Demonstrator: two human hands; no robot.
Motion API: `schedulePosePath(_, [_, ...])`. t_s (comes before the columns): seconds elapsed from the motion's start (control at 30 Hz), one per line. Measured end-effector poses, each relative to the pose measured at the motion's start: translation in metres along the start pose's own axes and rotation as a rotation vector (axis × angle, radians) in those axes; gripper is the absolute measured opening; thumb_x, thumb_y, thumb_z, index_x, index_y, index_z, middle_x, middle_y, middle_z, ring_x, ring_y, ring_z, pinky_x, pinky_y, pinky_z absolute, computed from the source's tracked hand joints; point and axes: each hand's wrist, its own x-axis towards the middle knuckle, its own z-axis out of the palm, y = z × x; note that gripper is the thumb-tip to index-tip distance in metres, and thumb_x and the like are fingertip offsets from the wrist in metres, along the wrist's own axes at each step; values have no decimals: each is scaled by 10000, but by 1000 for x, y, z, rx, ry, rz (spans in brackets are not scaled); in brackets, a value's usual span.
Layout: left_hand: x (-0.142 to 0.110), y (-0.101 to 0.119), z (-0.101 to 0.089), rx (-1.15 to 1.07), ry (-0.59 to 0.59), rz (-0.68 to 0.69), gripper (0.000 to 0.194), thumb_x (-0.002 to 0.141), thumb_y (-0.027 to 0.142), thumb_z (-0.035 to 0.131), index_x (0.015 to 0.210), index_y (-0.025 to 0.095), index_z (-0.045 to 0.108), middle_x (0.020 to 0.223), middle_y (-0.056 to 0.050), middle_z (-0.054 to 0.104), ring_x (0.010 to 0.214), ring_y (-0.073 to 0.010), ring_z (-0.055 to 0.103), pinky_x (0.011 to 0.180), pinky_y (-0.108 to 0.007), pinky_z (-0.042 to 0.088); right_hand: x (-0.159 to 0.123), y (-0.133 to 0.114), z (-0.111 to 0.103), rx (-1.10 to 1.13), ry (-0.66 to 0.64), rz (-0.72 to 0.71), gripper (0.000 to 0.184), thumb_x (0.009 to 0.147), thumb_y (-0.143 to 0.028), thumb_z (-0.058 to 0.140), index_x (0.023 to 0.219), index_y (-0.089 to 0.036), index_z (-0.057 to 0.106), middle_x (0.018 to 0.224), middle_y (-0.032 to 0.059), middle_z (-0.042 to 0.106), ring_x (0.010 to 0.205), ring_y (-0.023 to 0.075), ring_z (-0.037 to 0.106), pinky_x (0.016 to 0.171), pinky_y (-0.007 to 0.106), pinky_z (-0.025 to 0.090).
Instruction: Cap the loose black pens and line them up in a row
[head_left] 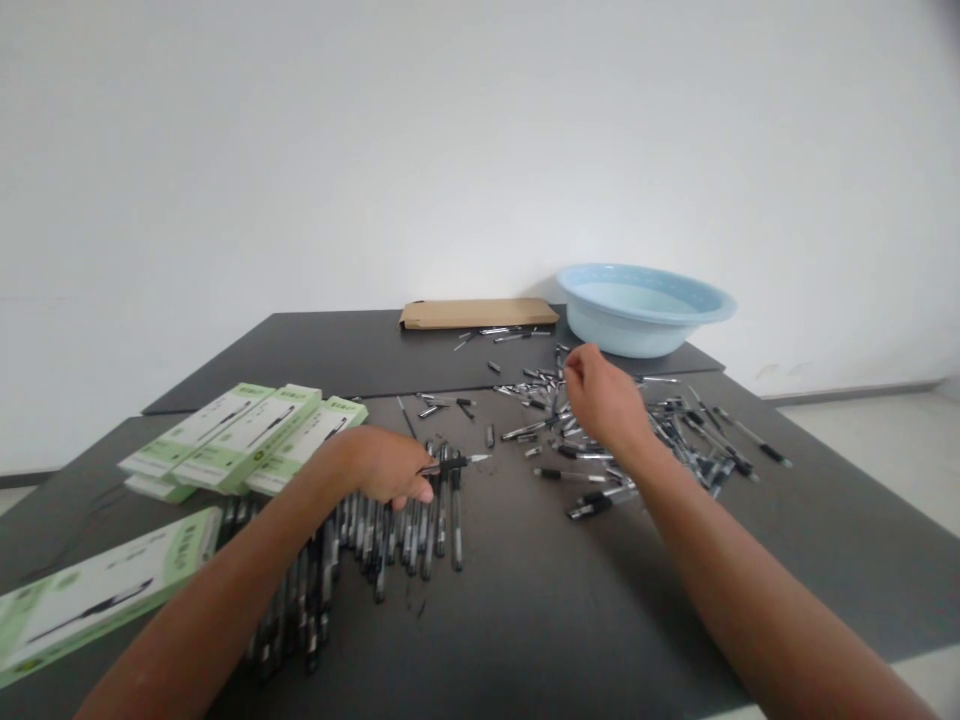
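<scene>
My left hand (390, 465) is closed on a pen (454, 464) with a black grip, its pale tip pointing right. Beneath that hand, many capped pens (375, 540) lie side by side in a rough row, partly hidden by my forearm. Over a loose pile of pen parts (690, 435), my right hand (604, 395) is closed, fingertips pinched together at its far left side. Whatever those fingers hold, if anything, is hidden. Short dark caps (490, 435) and uncapped pens are scattered between the two hands.
Green and white pen boxes (247, 430) are stacked at the left, and another box (112, 590) lies nearer me. A light blue basin (645, 335) stands at the back right. Beside it, a flat brown cardboard piece (480, 314) lies along the dark table's (510, 640) far edge, against the wall.
</scene>
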Motion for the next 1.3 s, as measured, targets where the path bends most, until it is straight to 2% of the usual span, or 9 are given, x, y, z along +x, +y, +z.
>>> schedulePosePath(0.03, [1,0,0,0,-7,6,263,859,314,474,801,162,681,817,-70,742,680,-198,635,519,-242,375,-3,4,-5,101,42,7,198,907,-264,429,1052,-176,530,913,99,669,796,231,617,695,309,410])
schedulePosePath(0.07, [2,0,1,2,-17,9,261,857,309,474,799,162,681,817,-70,742,683,-197,635,527,-242,383,-8,7,-8,217,19,-29,169,890,-250,453,1023,-187,537,893,74,667,772,208,613,683,289,409])
schedulePosePath(0.17, [3,0,1,2,-34,7,267,859,310,468,799,161,682,812,-67,742,693,-196,638,542,-240,397,-26,4,-1,490,-149,-150,110,873,-229,477,951,-194,547,810,22,645,717,162,588,662,254,407])
schedulePosePath(0.33, [5,-1,0,-20,-53,-22,284,870,316,456,842,143,680,852,-84,744,708,-195,646,545,-235,409,-47,-14,8,682,-284,-276,104,891,-239,487,970,-196,538,772,-2,613,698,141,563,648,240,396])
schedulePosePath(0.53, [12,0,1,-1,-73,-18,279,873,306,462,838,151,691,853,-72,747,716,-184,652,561,-227,428,-53,-20,6,702,-333,-348,111,870,-203,510,969,-196,561,878,27,654,818,163,597,729,260,414])
schedulePosePath(0.87, [12,1,2,30,-38,17,239,882,309,485,839,160,667,842,-72,741,739,-198,654,593,-240,434,-58,-25,6,724,-363,-388,110,863,-208,517,957,-195,573,860,30,655,804,169,592,727,268,426])
schedulePosePath(1.13, [12,5,3,70,-53,33,284,905,346,474,1073,170,621,915,-66,735,772,-193,648,618,-230,443,-61,-27,7,733,-378,-401,117,863,-190,520,967,-196,573,863,23,654,777,154,587,704,250,411])
schedulePosePath(1.3, [13,8,2,138,-43,49,319,906,357,468,1120,170,613,947,-80,728,785,-210,643,639,-246,440,-65,-31,8,719,-393,-413,105,867,-192,522,961,-191,570,807,8,634,718,140,565,654,233,387])
